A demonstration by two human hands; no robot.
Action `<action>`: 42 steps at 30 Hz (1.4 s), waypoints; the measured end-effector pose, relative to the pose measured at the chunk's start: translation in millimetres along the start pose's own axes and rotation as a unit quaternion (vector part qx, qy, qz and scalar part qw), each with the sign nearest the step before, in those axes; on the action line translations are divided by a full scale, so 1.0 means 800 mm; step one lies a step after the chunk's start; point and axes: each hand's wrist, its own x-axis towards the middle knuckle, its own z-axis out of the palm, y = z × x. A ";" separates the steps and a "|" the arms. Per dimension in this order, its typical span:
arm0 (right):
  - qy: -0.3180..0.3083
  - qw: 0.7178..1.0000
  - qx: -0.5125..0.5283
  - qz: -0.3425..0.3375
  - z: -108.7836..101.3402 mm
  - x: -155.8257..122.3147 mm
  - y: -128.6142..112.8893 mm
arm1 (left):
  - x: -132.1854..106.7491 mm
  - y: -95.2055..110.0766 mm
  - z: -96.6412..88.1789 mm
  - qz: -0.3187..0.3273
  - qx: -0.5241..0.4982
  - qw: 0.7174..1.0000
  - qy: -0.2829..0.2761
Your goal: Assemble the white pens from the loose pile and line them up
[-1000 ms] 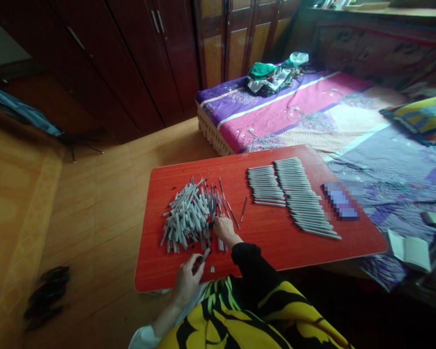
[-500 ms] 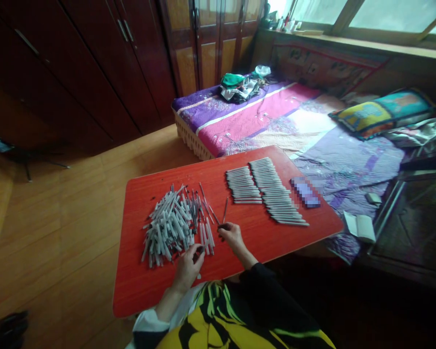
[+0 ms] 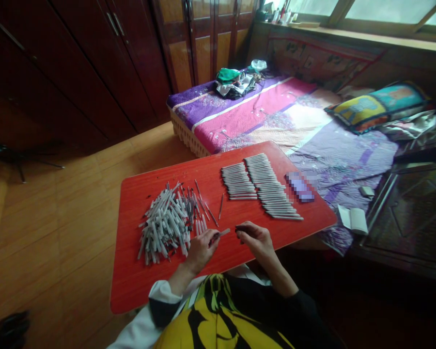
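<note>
My left hand (image 3: 202, 250) is closed on a whitish pen barrel (image 3: 224, 232), whose free end points right. Across a small gap, my right hand (image 3: 257, 238) has its fingertips pinched together; whatever is in them is too small or hidden to make out. To the left lies a heap of white pen barrels (image 3: 163, 225) with dark bits among them. Thin dark pen refills (image 3: 191, 203) lie beside the heap, and a single refill (image 3: 221, 206) rests apart. Farther right, white pens are laid side by side in a shorter row (image 3: 239, 182) and a longer row (image 3: 272, 186).
The red table (image 3: 131, 291) carries all of these. A blurred purple packet (image 3: 300, 187) sits near its right side. Behind is a bed (image 3: 247, 114) with clothes (image 3: 236, 82) and a pillow (image 3: 378, 106). An open notebook (image 3: 353, 219) lies at the bed's near edge.
My left hand has moved from beside the heap toward the right and now holds the barrel out. My right hand has shifted right, away from the refills. The view has shifted slightly.
</note>
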 end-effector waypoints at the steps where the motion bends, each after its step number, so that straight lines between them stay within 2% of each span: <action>1: -0.003 1.000 -0.010 -0.001 0.000 0.000 -0.002 | 0.001 0.001 0.001 0.004 0.002 1.000 -0.004; 9: -0.032 0.993 -0.102 -0.044 -0.006 0.000 -0.003 | 0.001 0.005 0.005 0.031 0.035 0.999 -0.017; 16: -0.060 0.966 -0.229 -0.108 -0.013 -0.005 -0.016 | -0.002 0.007 0.008 0.052 0.055 0.997 -0.017; 20: -0.089 0.949 -0.281 -0.115 -0.012 -0.013 -0.031 | -0.005 0.003 0.009 0.067 0.075 0.995 -0.021; 24: -0.113 0.937 -0.313 -0.107 -0.012 -0.016 -0.036 | -0.009 0.000 0.007 0.088 0.103 0.990 -0.049; 28: -0.120 0.951 -0.275 -0.078 -0.015 -0.013 -0.032 | -0.013 0.003 0.003 0.097 0.111 0.987 -0.065; 32: -0.117 0.972 -0.201 -0.019 -0.015 -0.011 -0.027 | -0.015 0.012 0.001 0.098 0.113 0.986 -0.072; 39: -0.135 0.983 -0.112 0.059 -0.006 0.002 -0.029 | -0.021 0.031 -0.019 0.069 0.134 0.988 -0.018; 42: -0.141 0.984 -0.095 0.056 0.004 0.008 -0.033 | -0.027 0.041 -0.033 0.056 0.152 0.986 0.021</action>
